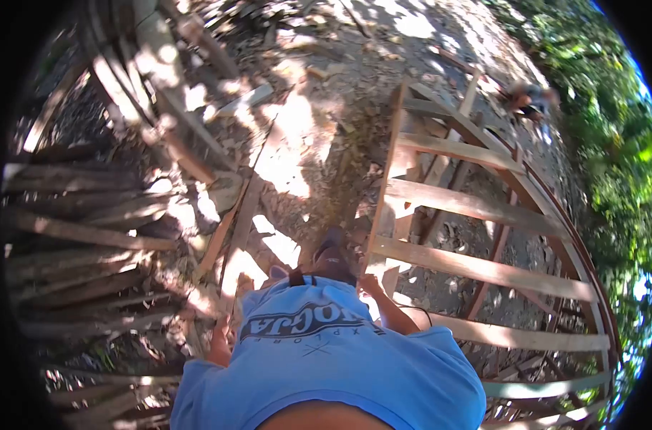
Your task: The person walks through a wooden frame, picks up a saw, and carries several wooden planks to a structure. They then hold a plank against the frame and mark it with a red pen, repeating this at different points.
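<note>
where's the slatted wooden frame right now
In the head view, the slatted wooden frame is on the right, between the person's right hand and the green foliage.

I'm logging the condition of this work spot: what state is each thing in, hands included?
Slatted wooden frame: joined, slats spaced apart
Timber at left: lying in a rough heap
Ground: littered, patchily sunlit
Blue shirt: worn
Right hand: lowered, by the frame's edge; grip unclear
Left hand: lowered beside the shirt; grip unclear

An outdoor wood yard (leafy trees (pixel 620 115) alongside): bare dirt (pixel 349 165), piled planks (pixel 89 231), a slatted wooden frame (pixel 476 206).
</note>
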### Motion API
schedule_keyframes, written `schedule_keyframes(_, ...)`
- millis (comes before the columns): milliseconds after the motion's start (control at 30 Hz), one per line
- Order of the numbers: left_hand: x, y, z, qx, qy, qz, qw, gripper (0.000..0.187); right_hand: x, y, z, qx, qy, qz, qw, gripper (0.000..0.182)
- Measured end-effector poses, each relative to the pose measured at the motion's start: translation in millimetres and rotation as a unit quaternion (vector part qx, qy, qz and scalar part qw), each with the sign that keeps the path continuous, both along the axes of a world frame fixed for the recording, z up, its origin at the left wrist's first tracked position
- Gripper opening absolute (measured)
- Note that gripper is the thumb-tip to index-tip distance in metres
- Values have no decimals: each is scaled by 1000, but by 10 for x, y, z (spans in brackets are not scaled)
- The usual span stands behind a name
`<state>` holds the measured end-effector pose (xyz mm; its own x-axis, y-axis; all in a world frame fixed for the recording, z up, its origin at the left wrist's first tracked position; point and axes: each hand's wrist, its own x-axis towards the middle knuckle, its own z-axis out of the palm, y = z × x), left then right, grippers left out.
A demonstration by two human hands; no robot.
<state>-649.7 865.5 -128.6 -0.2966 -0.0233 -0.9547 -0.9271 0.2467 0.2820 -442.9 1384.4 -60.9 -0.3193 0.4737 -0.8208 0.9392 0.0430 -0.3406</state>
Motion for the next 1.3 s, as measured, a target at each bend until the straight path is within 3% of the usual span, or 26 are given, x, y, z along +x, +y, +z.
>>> schedule_keyframes(33, 3, -72, -2, -9, 5, 7, 1000, 59, 124, 5, -231, 114, 36, 222, 968, 38)
schedule_keyframes(67, -74, -90, 0, -16, 22, 9, 1000, 59, 230, 41, -641, 226, 84, 424, 873, 39)
schedule_keyframes(133, -324, 9, 24, -22, 56, 13, 998, 60, 241, 12, -1051, 191, 121, 160, 961, 27)
schedule_keyframes(167, -477, 106, 47, -19, 79, 15, 997, 60, 312, 67, -1299, 269, 253, 209, 906, 28)
schedule_keyframes(267, -1009, 515, 148, 1, 145, 22, 989, 60, -249, 380, -795, 144, 95, 319, 932, 33)
schedule_keyframes(300, -1194, 700, 238, 11, 163, 25, 986, 60, -456, 415, -613, 128, 91, 229, 961, 35)
schedule_keyframes(333, -1321, 868, 305, 20, 180, 26, 983, 60, -724, 497, -288, 103, 95, 237, 961, 38)
schedule_keyframes(400, -1585, 1222, 415, 37, 205, 27, 978, 61, -1066, 816, -399, 126, 64, 302, 943, 40)
schedule_keyframes(500, -1782, 1734, 505, 59, 226, 17, 972, 61, -1739, 1238, -576, -11, -19, 171, 985, 41)
schedule_keyframes(600, -1761, 2150, 430, 80, 226, 8, 971, 62, -2507, 1654, -958, -11, 52, 243, 969, 34)
schedule_keyframes(733, -1590, 2654, -11, 87, 207, 44, 973, 62, -3562, 2372, -2299, -11, 61, 258, 964, 39)
schedule_keyframes(833, -1638, 3197, -188, -120, 139, -6, 983, 62, -4395, 3076, -3360, 82, 44, 279, 956, 42)
schedule_keyframes(867, -1653, 3358, -263, -164, 104, 6, 981, 63, -4626, 3358, -3693, 103, 49, 261, 959, 42)
schedule_keyframes(900, -1592, 3448, -416, -149, 42, 81, 985, 62, -4983, 3610, -3811, 119, -21, 227, 966, 42)
schedule_keyframes(933, -1335, 3369, -711, -196, 70, 26, 978, 63, -5143, 3902, -4230, 168, -6, 236, 957, 41)
schedule_keyframes(967, -1114, 3264, -1008, -242, 94, -30, 965, 64, -5321, 4210, -4642, 139, -25, 188, 972, 41)
schedule_keyframes(1033, -1447, 3873, -916, -221, 11, 39, 974, 65, -5757, 4656, -4974, 230, -45, 258, 937, 43)
schedule_keyframes(1067, -1656, 4201, -881, -209, -26, 76, 975, 66, -5946, 4851, -5186, 238, -49, 240, 940, 44)
schedule_keyframes(1100, -1710, 4344, -964, -210, -36, 40, 976, 64, -6102, 5034, -5410, 248, -53, 222, 941, 45)
schedule_keyframes(1167, -1692, 4524, -1077, -218, -64, -26, 974, 62, -6235, 5338, -5924, 339, -5, 204, 919, 46)
schedule_keyframes(1200, -1631, 4520, -1205, -217, -55, -67, 972, 63, -6241, 5563, -6275, 418, 56, 260, 868, 52)
schedule_keyframes(1267, -1611, 4580, -1261, -217, -66, -113, 967, 65, -6366, 6009, -6752, 379, 73, 212, 898, 60)
schedule_keyframes(1300, -1724, 4719, -1232, -212, -80, -122, 966, 66, -6411, 6153, -6891, 501, 186, 268, 801, 66)
